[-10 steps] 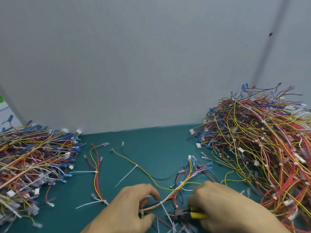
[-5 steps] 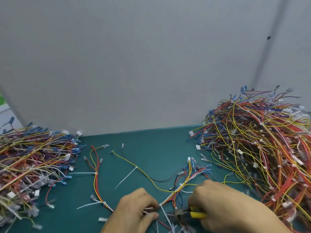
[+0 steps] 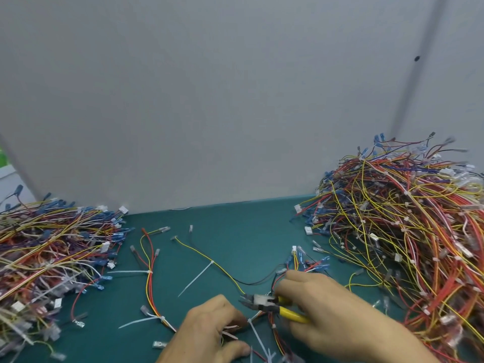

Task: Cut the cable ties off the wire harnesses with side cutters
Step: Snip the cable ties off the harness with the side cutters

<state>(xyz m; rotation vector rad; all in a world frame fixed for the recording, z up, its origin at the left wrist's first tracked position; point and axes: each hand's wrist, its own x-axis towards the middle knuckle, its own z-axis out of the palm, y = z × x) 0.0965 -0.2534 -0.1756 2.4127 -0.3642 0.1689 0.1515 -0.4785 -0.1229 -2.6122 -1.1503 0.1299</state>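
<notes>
At the bottom centre of the frame the left hand [image 3: 212,334] lies on the green bench [image 3: 235,231] with its fingers curled, pinching the wires of a harness [image 3: 272,328] against the surface; a few white strips show under its fingertips, too blurred to tell apart. Just to its right, a white cable tie [image 3: 258,334] is fastened round the same harness, its long tail running down toward the lower edge. The right hand [image 3: 327,318], at lower right of centre, grips the yellow handles of the side cutters [image 3: 264,303]. The tool lies nearly level above the harness, its dark jaws pointing left toward the left hand and seeming slightly parted, close to the tie but not plainly touching it. Beyond the right hand, the harness fans out into blue and clear terminals [image 3: 301,258]. Further left on the bench lies a loose red and yellow harness [image 3: 150,273] with two white ties on it, and between it and the hands is a yellow and black wire pair [image 3: 222,268] carrying one tie with a long tail. A flat heap of harnesses [image 3: 47,252] fills the left edge of the frame, and a taller tangled heap [image 3: 408,231], dotted with small white ties, fills the right. A plain grey wall [image 3: 235,100] rises behind the bench across the upper frame.
</notes>
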